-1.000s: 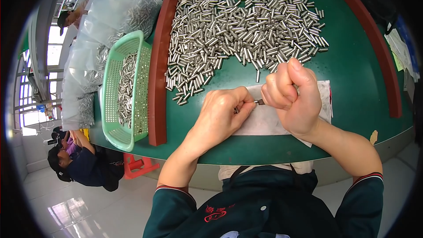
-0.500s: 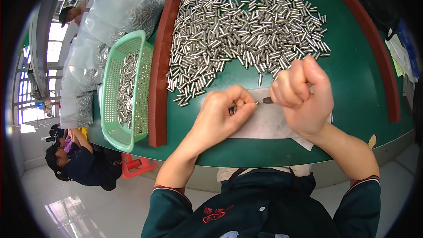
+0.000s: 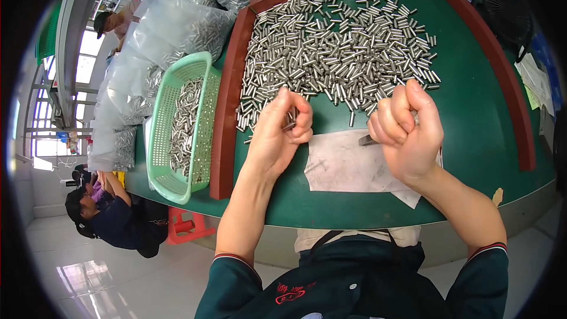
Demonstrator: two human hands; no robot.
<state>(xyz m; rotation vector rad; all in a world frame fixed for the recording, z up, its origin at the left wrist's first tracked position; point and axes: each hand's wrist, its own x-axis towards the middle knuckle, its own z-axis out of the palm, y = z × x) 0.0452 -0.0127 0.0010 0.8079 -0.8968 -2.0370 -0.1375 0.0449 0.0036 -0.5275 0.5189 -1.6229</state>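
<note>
left hand (image 3: 280,127) curled round metal pins (image 3: 290,119), right hand (image 3: 410,133) closed on a dark tool (image 3: 367,140); more pins heap (image 3: 339,56) at upper centre, probably stiff, slick, light, best pinched mid-length.

Beyond the left hand (image 3: 277,133) and right hand (image 3: 409,133), the pins (image 3: 342,62) are silver on a deep green counter (image 3: 472,124), edged by a rust-red rail (image 3: 228,112). Left of the left hand, the basket (image 3: 155,142) is mint green with a grid of holes. Between the hands, the cloth (image 3: 342,168) is off-white with grey smudges; nearer than both, the sleeves (image 3: 230,286) are dark green with red-and-white striped cuffs (image 3: 237,257).
</note>
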